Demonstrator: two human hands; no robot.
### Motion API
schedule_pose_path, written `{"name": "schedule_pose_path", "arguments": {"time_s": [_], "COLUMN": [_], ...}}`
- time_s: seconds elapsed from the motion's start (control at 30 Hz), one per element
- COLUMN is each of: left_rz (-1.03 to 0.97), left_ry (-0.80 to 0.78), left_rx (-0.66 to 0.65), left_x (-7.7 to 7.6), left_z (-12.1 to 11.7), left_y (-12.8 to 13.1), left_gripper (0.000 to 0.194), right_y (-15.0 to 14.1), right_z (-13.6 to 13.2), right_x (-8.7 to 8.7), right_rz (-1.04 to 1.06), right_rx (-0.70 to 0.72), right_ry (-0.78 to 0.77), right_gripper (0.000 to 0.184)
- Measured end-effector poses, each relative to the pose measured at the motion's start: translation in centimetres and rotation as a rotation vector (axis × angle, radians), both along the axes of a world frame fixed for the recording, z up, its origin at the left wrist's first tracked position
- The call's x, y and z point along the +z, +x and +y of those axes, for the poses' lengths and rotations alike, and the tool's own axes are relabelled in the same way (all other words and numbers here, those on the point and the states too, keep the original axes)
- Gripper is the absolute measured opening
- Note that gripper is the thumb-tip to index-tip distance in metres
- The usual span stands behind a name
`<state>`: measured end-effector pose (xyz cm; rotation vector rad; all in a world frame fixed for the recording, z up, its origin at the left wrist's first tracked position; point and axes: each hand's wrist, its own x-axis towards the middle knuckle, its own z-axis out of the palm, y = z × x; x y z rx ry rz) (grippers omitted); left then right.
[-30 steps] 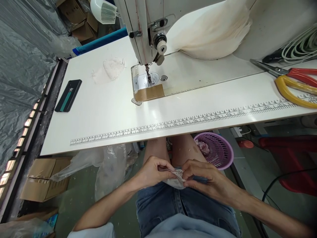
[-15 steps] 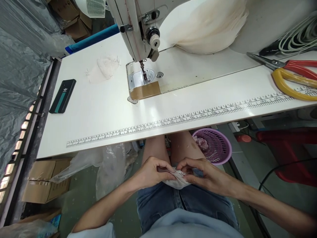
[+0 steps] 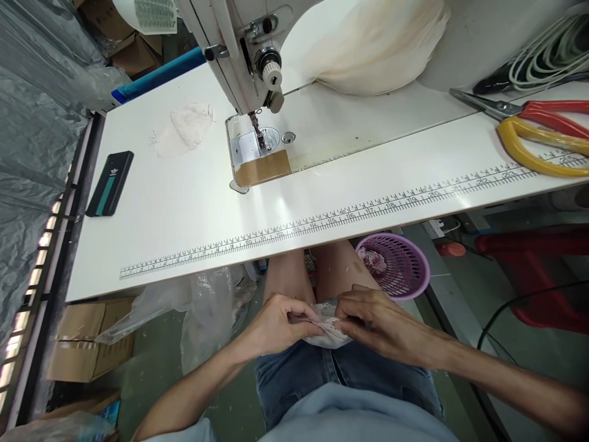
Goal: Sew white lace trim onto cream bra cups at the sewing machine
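Note:
Over my lap, below the table edge, a small piece of whitish fabric (image 3: 329, 334) with a lacy edge is stretched between my hands. My left hand (image 3: 284, 324) pinches its left side between thumb and fingers. On the other side my right hand (image 3: 375, 322) grips the fabric with bent fingers, thumb pressed to the edge. The lower part of the cloth hangs between them. Ahead stands a sewing machine (image 3: 239, 55), its needle and presser foot (image 3: 257, 132) over the metal plate with no cloth under them.
On the white table (image 3: 184, 202) lie a dark phone (image 3: 110, 184), a thin pale fabric scrap (image 3: 184, 129), a stack of cream fabric (image 3: 368, 49) and scissors (image 3: 529, 126) with red and yellow handles. A printed ruler runs along the front edge. A purple basket (image 3: 416, 267) holds crumpled fabric.
My right hand has shifted its grip, its fingers now more curled over the fabric edge. The view has moved slightly to the right; the table items stay in place.

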<state>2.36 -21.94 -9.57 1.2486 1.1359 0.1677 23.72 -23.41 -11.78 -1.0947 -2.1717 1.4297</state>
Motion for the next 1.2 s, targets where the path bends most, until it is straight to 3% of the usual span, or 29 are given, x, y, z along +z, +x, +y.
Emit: {"name": "schedule_pose_path", "arguments": {"time_s": [0.07,0.23,0.37,0.5,0.83,0.97,1.1,1.2], "left_rz": [-0.003,-0.125,-0.182,-0.156,-0.076,-0.057,-0.085,-0.088], "left_ry": [-0.042,-0.262,-0.309,-0.275,-0.142,-0.132,-0.141,-0.131], "left_rx": [0.019,0.074,0.066,0.047,0.149,0.158,0.195,0.224], "left_x": [-0.2,-1.0,-1.0,-0.9,-1.5,-1.5,-1.6,-1.9], "left_z": [0.1,0.4,0.4,0.3,-0.7,-0.7,-0.8,-1.0], "left_y": [0.1,-0.1,-0.3,-0.3,-0.4,-0.2,-0.2,-0.2], "left_gripper": [0.018,0.021,0.02,0.022,0.018,0.022,0.022,0.024], "right_y": [0.2,1.2,1.7,1.3,0.4,0.0,-0.2,-0.4], "right_z": [0.2,1.5,2.1,1.5,-0.8,-1.4,-2.0,-2.6], "right_x": [-0.2,-0.3,0.0,-0.1,0.6,0.7,0.3,-0.2], "right_rz": [0.011,0.232,0.327,0.264,0.112,0.084,0.13,0.132], "right_rx": [0.016,0.063,0.078,0.054,-0.132,-0.116,-0.116,-0.163], "right_ry": [-0.04,-0.369,-0.427,-0.45,-0.051,0.019,0.114,0.223], "right_gripper": [0.036,0.037,0.037,0.031,0.023,0.027,0.01,0.011]}}
